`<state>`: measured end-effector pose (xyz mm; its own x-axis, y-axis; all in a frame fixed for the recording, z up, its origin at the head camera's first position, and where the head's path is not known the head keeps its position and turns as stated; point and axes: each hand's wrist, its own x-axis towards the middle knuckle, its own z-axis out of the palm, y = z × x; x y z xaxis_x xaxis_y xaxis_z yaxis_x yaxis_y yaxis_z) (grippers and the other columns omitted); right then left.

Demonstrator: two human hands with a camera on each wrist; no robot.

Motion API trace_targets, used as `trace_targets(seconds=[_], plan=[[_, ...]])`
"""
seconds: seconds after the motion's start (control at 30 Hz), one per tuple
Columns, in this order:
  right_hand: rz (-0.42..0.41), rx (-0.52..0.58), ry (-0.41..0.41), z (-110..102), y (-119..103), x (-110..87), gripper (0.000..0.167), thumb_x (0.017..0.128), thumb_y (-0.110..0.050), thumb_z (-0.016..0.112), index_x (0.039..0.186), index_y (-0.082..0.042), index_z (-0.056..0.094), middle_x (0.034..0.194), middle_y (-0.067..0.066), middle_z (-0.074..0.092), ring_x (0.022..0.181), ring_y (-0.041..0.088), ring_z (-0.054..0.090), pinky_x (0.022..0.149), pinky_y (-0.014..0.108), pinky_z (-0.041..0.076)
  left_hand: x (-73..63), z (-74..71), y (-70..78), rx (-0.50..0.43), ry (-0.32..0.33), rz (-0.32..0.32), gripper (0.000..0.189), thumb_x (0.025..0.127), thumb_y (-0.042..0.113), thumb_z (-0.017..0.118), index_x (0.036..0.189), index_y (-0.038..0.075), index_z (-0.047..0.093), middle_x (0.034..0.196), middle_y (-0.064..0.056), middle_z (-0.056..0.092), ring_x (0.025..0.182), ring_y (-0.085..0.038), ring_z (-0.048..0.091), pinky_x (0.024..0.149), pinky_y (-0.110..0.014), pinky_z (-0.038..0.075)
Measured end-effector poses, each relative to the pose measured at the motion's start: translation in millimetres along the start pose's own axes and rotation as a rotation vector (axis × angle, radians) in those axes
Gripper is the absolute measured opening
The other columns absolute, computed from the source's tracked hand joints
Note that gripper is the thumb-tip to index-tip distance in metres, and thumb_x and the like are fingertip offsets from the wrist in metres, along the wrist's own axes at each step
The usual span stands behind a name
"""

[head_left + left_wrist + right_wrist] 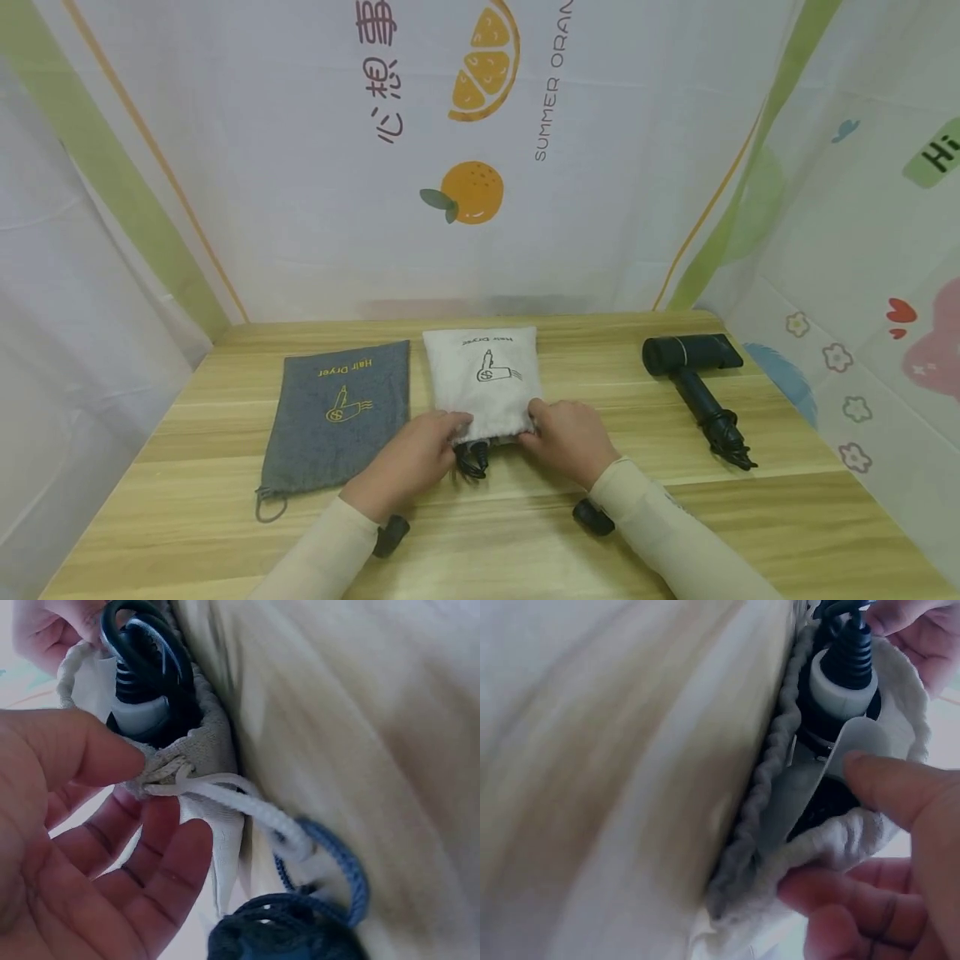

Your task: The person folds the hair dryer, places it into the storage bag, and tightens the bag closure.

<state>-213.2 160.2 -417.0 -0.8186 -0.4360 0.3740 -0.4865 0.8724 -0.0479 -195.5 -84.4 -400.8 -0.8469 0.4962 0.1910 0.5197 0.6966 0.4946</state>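
Evenly, both forearms reach forward from the near side of the counter [510,554] in cream sleeves [318,554], angling inward so that the hands meet the near end of a white bag [480,387] from either side. At its left corner, the left hand [420,454] pinches the rim between thumb and fingers, beside the white drawstring [240,802], its other fingers loosely bent. Opposite, the right hand [573,437] grips the rim with the thumb inside the mouth and fingers outside. Lying flat between the hands, the bag extends away from them, a looped black cord [471,465] poking from its gaping mouth. Left of it lies a grey bag [341,433]; well to the right, a black hair dryer [693,354].
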Motion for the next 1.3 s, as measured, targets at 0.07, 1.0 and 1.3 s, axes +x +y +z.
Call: trace_targets(seconds=[0.07, 1.0, 1.3], plan=[[0.019, 0.040, -0.020, -0.5, 0.7, -0.5, 0.035, 0.079, -0.037, 0.082, 0.075, -0.017, 0.053, 0.054, -0.009, 0.040, 0.048, 0.010, 0.037, 0.045, 0.030, 0.034, 0.2, 1.7, -1.4, 0.000, -0.002, 0.000, 0.046, 0.083, -0.006, 0.060, 0.128, 0.000, 0.063, 0.119, -0.014, 0.067, 0.112, -0.028, 0.063, 0.095, -0.042, 0.049], [0.070, 0.345, -0.267, -3.1, 19.7, -6.6, 0.041, 0.090, -0.008, 0.065, 0.129, -0.004, 0.054, 0.080, 0.000, 0.062, 0.067, 0.011, 0.053, 0.064, 0.033, 0.048, 2.0, 9.4, 4.7, 0.045, -0.111, -0.150, 0.096, 0.072, 0.042, 0.087, 0.148, 0.003, 0.044, 0.126, -0.027, 0.059, 0.114, -0.039, 0.059, 0.096, -0.050, 0.047], [0.046, 0.345, -0.230, -3.9, 18.5, -4.0, 0.029, 0.091, -0.009, 0.064, 0.120, -0.008, 0.061, 0.072, -0.006, 0.058, 0.060, 0.008, 0.048, 0.058, 0.028, 0.044, 2.7, 6.1, -0.4, 0.031, -0.080, -0.112, 0.086, 0.075, 0.030, 0.087, 0.144, -0.001, 0.047, 0.127, -0.023, 0.061, 0.115, -0.038, 0.059, 0.099, -0.049, 0.046]])
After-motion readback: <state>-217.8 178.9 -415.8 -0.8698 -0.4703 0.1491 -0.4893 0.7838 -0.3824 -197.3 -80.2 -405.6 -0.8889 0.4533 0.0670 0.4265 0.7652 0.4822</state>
